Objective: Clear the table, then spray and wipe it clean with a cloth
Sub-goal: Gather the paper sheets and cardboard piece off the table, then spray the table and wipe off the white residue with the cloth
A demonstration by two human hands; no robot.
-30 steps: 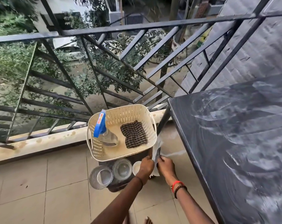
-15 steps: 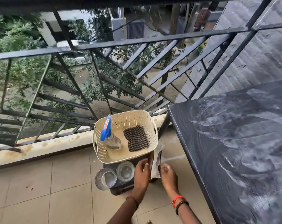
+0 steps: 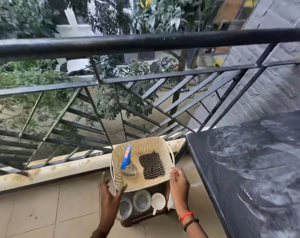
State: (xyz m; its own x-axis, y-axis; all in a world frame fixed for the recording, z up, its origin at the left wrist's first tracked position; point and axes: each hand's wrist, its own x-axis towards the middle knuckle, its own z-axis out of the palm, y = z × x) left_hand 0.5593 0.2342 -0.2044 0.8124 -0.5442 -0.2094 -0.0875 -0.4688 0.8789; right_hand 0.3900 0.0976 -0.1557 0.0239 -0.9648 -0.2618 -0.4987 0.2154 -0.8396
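Observation:
A cream perforated basket sits on a dark tray on the floor, by the railing. Inside it lie a spray bottle with a blue trigger head and a dark checked cloth. My left hand hovers open at the basket's near left corner. My right hand is open at its near right edge, fingers spread. Whether either hand touches the basket is unclear. The black table at right shows pale wipe streaks and bears nothing.
The dark tray under the basket holds two clear glasses and a white cup. A black metal railing runs behind the basket. Tiled floor lies to the left. A grey wall stands behind the table.
Both hands left the paper beside the tray and rose apart to the basket's near corners. The view tilted up, showing more railing.

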